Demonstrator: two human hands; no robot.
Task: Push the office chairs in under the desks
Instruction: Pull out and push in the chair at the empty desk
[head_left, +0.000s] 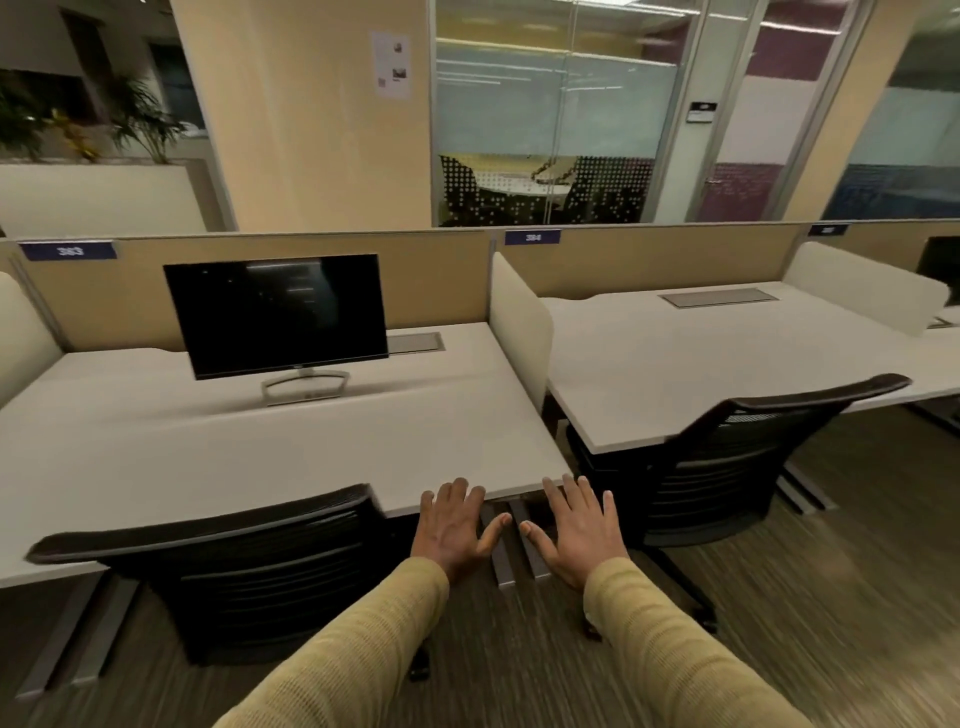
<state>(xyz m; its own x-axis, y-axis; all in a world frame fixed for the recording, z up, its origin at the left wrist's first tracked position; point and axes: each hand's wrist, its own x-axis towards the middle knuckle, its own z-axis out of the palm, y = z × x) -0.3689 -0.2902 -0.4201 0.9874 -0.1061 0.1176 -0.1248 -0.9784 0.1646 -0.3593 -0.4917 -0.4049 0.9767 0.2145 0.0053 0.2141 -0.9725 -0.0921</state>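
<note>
Two black mesh office chairs stand at two white desks. The left chair (249, 566) has its back against the front edge of the left desk (260, 447). The right chair (727, 467) is turned at an angle, its back near the front edge of the right desk (701, 358). My left hand (454, 525) and my right hand (576, 530) hover between the two chairs, palms down, fingers spread, holding nothing. Neither hand touches a chair. Both arms wear tan knit sleeves.
A black monitor (278, 314) stands on the left desk. Beige partition panels (665, 257) back the desks, with a white divider (519, 322) between them. Grey desk legs (501, 551) run along the carpet under my hands. Open carpet lies at the right.
</note>
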